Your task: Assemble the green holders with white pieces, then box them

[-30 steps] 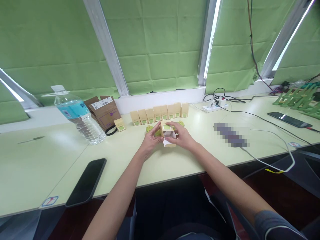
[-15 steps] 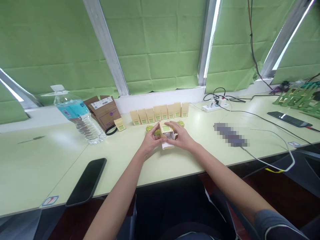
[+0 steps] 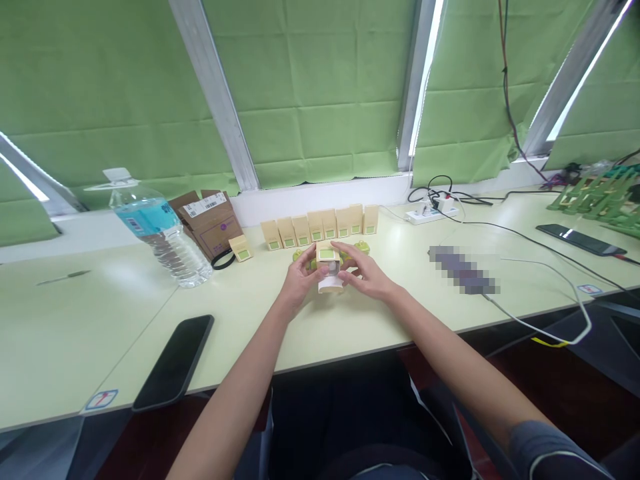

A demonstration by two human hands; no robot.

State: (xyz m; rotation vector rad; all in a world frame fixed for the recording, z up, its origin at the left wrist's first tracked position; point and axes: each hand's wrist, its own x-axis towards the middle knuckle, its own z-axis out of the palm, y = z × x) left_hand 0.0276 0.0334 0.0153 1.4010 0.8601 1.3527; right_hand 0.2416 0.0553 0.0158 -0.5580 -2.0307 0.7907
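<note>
Both my hands hold one small tan carton with a green label (image 3: pixel 327 257) just above the pale green table (image 3: pixel 350 320). My left hand (image 3: pixel 299 280) grips its left side, my right hand (image 3: pixel 363 272) its right side. The carton's near end is open and a white flap hangs down from it. Something pale and round shows inside the opening. Small green objects (image 3: pixel 361 247) lie on the table just behind my hands. A row of several like cartons (image 3: pixel 320 227) stands beyond them near the wall, and one more carton (image 3: pixel 241 249) leans apart at the left.
A big water bottle (image 3: pixel 160 230) and a brown cardboard box (image 3: pixel 210 220) stand at back left. A dark phone (image 3: pixel 175 360) lies near the front edge. A power strip (image 3: pixel 430 213), cables (image 3: pixel 540 253), a second phone (image 3: pixel 580 239) and green racks (image 3: pixel 600 193) fill the right.
The carton has turned in my hands so that its open end now faces me. My hands stayed in much the same place above the table.
</note>
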